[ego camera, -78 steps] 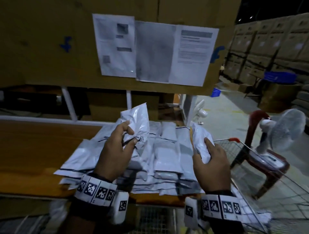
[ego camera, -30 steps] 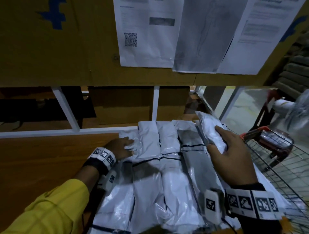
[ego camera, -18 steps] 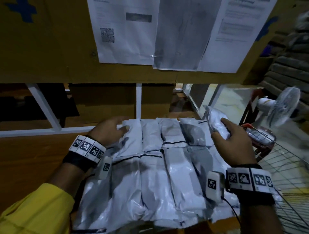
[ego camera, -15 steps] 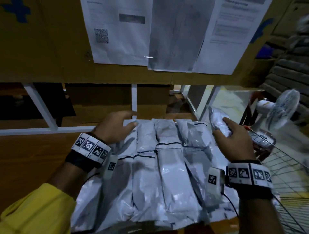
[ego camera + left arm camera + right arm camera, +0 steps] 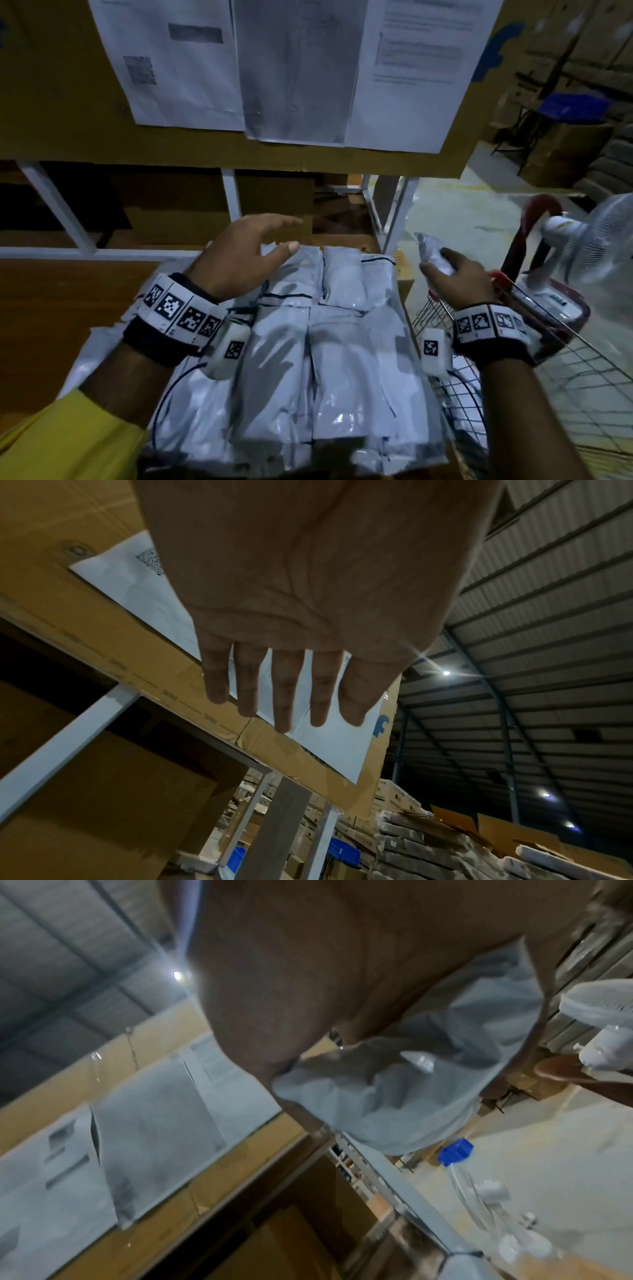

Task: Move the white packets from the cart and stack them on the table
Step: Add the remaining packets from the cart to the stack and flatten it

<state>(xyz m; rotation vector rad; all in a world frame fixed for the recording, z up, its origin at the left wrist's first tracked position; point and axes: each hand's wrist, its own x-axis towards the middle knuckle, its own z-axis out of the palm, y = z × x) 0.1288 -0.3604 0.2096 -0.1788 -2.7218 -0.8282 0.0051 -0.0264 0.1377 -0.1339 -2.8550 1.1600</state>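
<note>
Several white packets (image 5: 329, 359) lie side by side in overlapping rows on the wooden table (image 5: 51, 308). My left hand (image 5: 250, 253) hovers above the far left of the rows, fingers straight and spread, holding nothing; the left wrist view shows its bare palm (image 5: 308, 588). My right hand (image 5: 452, 274) is off the table's right edge, above the wire cart (image 5: 548, 377), and grips one crumpled white packet (image 5: 430, 250). In the right wrist view that packet (image 5: 394, 1091) bulges out of the palm.
A cardboard panel with printed sheets (image 5: 291, 68) hangs just above the table. White frame posts (image 5: 231, 195) stand behind the packets. A white fan (image 5: 589, 240) on a red chair (image 5: 541, 219) stands beyond the cart. Stacked boxes (image 5: 582, 85) fill the far right.
My left hand let go of its packet on the far left of the rows and has lifted off, open. My right hand, still gripping its packet, has drifted right, off the table's edge.
</note>
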